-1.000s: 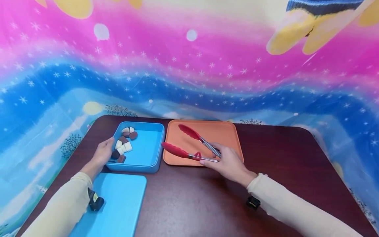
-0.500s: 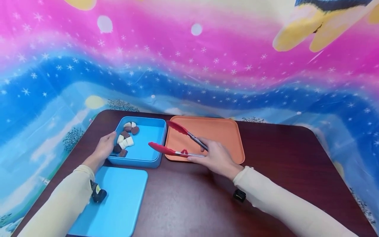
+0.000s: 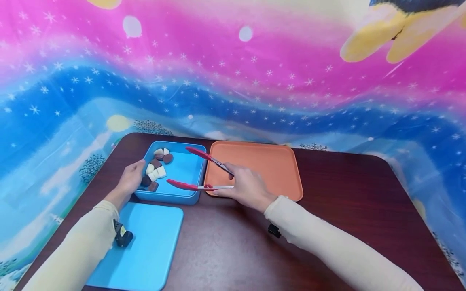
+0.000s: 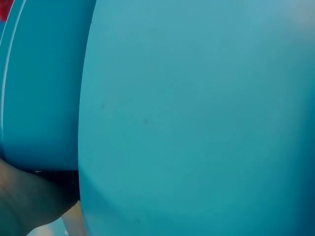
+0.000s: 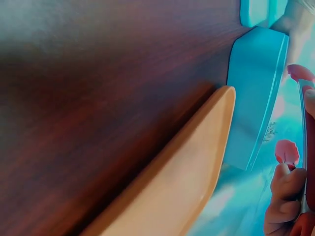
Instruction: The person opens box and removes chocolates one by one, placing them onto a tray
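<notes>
Tongs (image 3: 187, 186) with red tips sit gripped in your right hand (image 3: 248, 185), arms spread, pointing to nine o'clock over the blue box (image 3: 165, 197). Brown and white pieces (image 3: 161, 172) lie along its nine o'clock side, where your left hand (image 3: 129, 180) touches the wall; whether it grips, you cannot tell.

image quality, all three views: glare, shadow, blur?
Head: fairly even light, pale sheen on the tabletop, soft shadow on the lid; left wrist: lid fills most of the frame, faint haze top right; right wrist: tabletop detail soft, tray paler than in head view, tongs cropped at right edge.
</notes>
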Demonstrator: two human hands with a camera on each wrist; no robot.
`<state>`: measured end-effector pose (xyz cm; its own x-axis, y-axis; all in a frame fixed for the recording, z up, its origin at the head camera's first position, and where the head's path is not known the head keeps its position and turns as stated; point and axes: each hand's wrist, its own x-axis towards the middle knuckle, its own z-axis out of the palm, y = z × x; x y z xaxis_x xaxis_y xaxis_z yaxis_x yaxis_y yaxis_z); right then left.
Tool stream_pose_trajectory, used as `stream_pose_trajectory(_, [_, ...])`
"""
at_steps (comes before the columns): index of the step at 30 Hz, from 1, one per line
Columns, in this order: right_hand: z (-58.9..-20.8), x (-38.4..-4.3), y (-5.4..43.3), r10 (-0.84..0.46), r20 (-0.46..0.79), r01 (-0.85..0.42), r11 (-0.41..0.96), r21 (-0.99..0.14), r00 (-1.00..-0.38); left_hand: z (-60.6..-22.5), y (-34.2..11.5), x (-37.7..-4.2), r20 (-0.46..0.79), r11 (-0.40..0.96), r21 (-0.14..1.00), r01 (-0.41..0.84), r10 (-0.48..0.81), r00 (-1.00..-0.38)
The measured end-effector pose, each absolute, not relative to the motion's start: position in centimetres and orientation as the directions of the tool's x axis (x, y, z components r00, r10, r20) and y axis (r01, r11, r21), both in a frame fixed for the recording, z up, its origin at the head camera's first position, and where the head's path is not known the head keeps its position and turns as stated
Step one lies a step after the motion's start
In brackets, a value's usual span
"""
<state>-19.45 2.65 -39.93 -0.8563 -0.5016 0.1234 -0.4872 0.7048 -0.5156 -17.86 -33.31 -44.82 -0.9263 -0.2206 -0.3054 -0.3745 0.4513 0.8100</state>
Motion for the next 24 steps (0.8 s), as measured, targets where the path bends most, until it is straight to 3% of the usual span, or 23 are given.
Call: stream_pose_trajectory(24, [-38.7,-20.2,-3.1,-0.579,-0.021,-0.555,0.79,-0.262,-0.815,-44.9,-33.2,-17.8,-0.261,0.455,0.82,-0.348,-0.244,-0.934])
